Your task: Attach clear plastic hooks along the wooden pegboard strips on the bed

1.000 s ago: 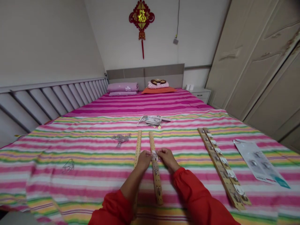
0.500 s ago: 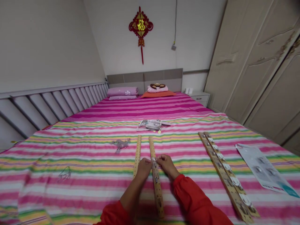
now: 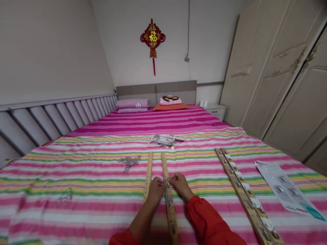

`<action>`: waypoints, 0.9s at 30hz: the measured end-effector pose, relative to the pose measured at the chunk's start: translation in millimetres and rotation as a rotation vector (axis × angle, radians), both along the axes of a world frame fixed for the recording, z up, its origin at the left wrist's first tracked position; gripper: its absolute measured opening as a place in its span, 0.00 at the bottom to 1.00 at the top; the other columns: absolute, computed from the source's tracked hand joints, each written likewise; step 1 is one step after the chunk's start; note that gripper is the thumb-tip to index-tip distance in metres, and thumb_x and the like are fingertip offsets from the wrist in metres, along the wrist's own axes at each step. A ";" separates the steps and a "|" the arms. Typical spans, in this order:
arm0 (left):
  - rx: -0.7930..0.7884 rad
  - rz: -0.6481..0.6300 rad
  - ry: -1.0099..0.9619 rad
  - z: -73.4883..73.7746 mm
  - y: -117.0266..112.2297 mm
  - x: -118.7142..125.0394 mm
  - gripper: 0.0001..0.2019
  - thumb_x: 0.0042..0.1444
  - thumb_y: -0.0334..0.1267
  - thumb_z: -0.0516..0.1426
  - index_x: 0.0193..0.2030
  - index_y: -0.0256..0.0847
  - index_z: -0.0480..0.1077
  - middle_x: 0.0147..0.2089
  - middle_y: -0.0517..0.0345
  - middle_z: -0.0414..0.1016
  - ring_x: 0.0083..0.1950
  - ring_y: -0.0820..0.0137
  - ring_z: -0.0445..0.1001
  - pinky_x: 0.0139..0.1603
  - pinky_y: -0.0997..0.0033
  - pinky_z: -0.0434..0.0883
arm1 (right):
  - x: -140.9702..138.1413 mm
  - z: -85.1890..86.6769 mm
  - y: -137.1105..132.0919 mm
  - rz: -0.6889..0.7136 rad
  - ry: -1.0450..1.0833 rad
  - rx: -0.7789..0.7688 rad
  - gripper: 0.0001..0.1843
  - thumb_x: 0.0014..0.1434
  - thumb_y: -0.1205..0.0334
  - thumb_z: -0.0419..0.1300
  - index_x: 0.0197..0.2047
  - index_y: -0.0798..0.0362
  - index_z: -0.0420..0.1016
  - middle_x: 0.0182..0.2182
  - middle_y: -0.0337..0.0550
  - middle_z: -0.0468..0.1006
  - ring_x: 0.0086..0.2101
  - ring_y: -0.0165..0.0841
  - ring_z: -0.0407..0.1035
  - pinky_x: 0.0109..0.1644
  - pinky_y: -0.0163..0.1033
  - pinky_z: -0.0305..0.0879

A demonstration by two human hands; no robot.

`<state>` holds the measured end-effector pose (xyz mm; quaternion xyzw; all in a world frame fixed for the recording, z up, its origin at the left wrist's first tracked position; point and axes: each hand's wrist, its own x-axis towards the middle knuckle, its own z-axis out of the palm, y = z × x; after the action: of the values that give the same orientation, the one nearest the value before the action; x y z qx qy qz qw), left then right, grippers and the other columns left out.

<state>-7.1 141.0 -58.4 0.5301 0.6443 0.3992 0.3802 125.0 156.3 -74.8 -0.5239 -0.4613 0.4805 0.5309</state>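
Note:
Two long wooden strips with holes lie side by side on the striped bed sheet. My left hand [image 3: 156, 190] is beside the right one of these, the middle strip [image 3: 171, 212], its fingers pinched close to the strip's edge. On the other side, my right hand [image 3: 180, 183] pinches at the strip with thumb and forefinger. Between the fingertips sits a small shiny metal fitting [image 3: 168, 184]; what each fingertip grips is too small to make out. A second metal fitting [image 3: 169, 202] is on the strip nearer me. The left strip [image 3: 148, 173] is partly behind my left hand.
To the right lie two wooden strips [image 3: 241, 189] bearing metal fittings and white pieces, beside a clear plastic packet [image 3: 286, 189]. A small plastic bag [image 3: 130, 162] and a crumpled clear piece [image 3: 65, 196] lie left. Farther back are plastic packages [image 3: 163, 140]. A slatted rail [image 3: 63, 119] edges the bed.
The camera has tilted up a little, so everything sits lower in view. Both hands stay at the middle strip; a shiny piece between the fingertips shows less now.

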 end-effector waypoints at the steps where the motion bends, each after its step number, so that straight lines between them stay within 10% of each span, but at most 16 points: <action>1: 0.023 -0.006 0.008 0.9 -0.8 0.5 0.07 0.39 0.27 0.59 0.25 0.40 0.65 0.22 0.67 0.64 0.26 0.74 0.67 0.30 0.77 0.64 | -0.2 -0.6 0.3 -0.006 -0.008 -0.006 0.11 0.35 0.57 0.63 0.20 0.51 0.66 0.14 0.32 0.68 0.19 0.28 0.61 0.22 0.34 0.55; 27: 0.028 -0.228 0.085 3.6 1.6 -1.3 0.20 0.44 0.28 0.55 0.46 0.37 0.77 0.20 0.66 0.64 0.26 0.74 0.60 0.29 0.75 0.59 | -4.1 -7.6 13.8 -0.140 -0.257 -0.038 0.15 0.38 0.59 0.60 0.12 0.49 0.55 0.11 0.29 0.56 0.18 0.26 0.53 0.23 0.34 0.47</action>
<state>-8.4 142.7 -54.9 0.6216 0.5897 0.3396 0.3881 120.9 170.2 -82.4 -0.6221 -0.4785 0.3798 0.4896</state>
